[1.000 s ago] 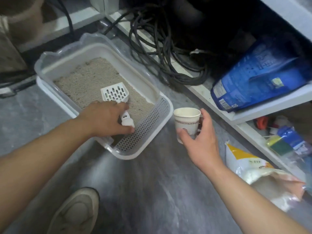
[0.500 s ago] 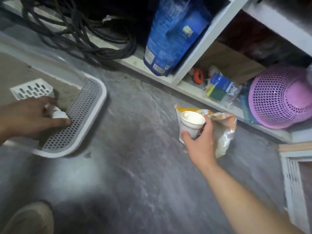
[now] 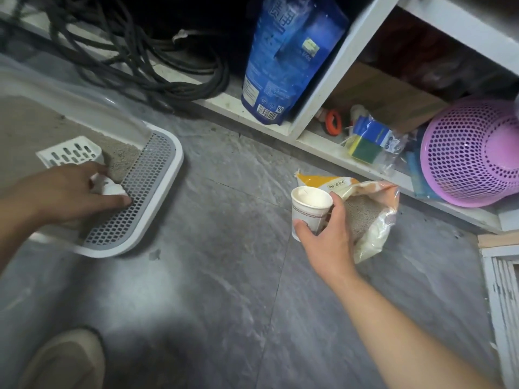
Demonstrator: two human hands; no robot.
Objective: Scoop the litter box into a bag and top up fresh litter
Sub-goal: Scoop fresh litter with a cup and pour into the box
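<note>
At left of the frame our left hand grips the scoop handle in the litter box. At centre our right hand has its fingers wrapped round a paper cup, beside the open litter bag on the floor.

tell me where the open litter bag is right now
In the head view the open litter bag lies on the grey floor at centre right, just behind the paper cup in the right hand, below the white shelf.
</note>
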